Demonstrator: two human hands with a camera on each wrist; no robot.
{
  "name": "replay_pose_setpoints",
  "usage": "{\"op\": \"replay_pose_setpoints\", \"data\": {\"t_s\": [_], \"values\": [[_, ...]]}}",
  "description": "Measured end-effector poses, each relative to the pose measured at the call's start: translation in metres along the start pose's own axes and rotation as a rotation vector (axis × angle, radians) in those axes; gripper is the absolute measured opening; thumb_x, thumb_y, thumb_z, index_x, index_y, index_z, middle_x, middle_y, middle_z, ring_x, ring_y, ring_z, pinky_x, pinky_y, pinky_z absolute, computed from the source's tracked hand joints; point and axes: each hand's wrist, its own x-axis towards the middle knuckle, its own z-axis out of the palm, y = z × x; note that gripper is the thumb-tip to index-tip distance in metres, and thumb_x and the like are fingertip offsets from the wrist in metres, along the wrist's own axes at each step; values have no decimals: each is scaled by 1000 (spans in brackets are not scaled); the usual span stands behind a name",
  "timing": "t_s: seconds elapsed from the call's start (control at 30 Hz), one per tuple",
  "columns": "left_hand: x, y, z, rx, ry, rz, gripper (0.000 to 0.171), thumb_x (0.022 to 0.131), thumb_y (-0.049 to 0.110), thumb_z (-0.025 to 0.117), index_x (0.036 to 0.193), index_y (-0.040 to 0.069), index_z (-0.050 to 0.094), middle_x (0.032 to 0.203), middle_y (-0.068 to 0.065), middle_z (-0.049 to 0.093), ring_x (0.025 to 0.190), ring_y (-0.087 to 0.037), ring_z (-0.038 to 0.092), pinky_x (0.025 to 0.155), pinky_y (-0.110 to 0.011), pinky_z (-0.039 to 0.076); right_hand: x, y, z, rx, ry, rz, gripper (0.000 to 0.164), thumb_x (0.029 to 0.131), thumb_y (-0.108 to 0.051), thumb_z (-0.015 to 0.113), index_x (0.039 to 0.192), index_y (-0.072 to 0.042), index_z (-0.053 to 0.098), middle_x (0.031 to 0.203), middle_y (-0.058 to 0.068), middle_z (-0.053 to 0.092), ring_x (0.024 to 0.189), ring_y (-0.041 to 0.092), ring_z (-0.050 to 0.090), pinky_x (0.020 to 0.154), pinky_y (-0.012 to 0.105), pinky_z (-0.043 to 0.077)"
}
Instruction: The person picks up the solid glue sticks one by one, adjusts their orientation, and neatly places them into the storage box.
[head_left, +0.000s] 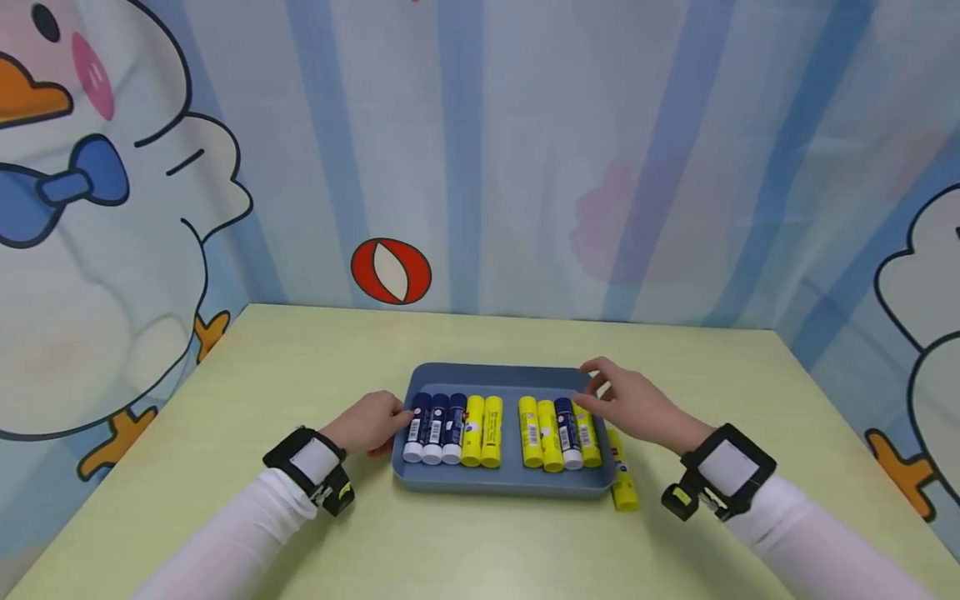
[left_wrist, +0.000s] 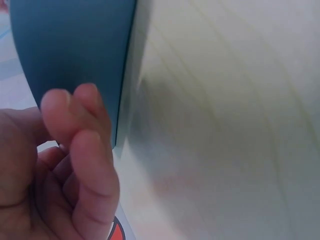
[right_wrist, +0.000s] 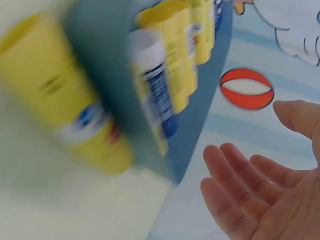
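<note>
A blue-grey tray (head_left: 507, 425) holds two groups of glue sticks. On its left side lie three navy glue sticks (head_left: 436, 425) with white ends, beside two yellow glue sticks (head_left: 482, 429). The right group has three yellow ones and one navy glue stick (head_left: 567, 429). My left hand (head_left: 371, 423) pinches the tray's left rim, thumb over the edge, fingers at the outer wall (left_wrist: 75, 45). Above the tray's right end hovers my right hand (head_left: 633, 402), fingers apart and holding nothing. Outside the right wall lies a loose yellow glue stick (right_wrist: 65, 95), its far end partly hidden in the head view.
The tray sits on a pale yellow-green table (head_left: 330, 350). Behind the table hangs a striped blue backdrop (head_left: 517, 167) with cartoon birds and a red ball picture (head_left: 391, 272).
</note>
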Motion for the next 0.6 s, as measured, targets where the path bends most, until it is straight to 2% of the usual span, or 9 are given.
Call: {"op": "replay_pose_setpoints", "data": {"t_s": [0.17, 0.27, 0.4, 0.6], "values": [[-3, 0, -1, -6, -2, 11, 37, 102, 17, 49, 68, 7, 59, 48, 0, 49, 39, -12, 44, 42, -23, 34, -17, 24, -5, 5, 47, 31, 53, 96, -27, 62, 135, 4, 43, 121, 23, 57, 102, 33, 59, 79, 42, 53], [-3, 0, -2, -11, -5, -6, 37, 102, 17, 50, 68, 7, 58, 48, 0, 49, 39, -12, 44, 42, -22, 33, -25, 36, -7, 10, 55, 47, 59, 96, -30, 62, 137, 6, 39, 130, 27, 50, 109, 38, 56, 84, 46, 52], [-4, 0, -3, -6, -8, -27, 36, 102, 18, 50, 69, 6, 59, 49, 0, 50, 40, -12, 44, 42, -22, 32, -35, 47, -6, 21, 34, 82, 67, 96, -36, 61, 139, 9, 35, 134, 31, 44, 112, 42, 53, 87, 50, 50], [-3, 0, -2, 5, -13, -6, 37, 102, 18, 50, 68, 7, 60, 47, 1, 49, 39, -12, 43, 42, -22, 31, -45, 57, 5, -8, -7, 129, 75, 93, -38, 64, 139, 12, 32, 135, 34, 42, 117, 47, 48, 91, 56, 46]]}}
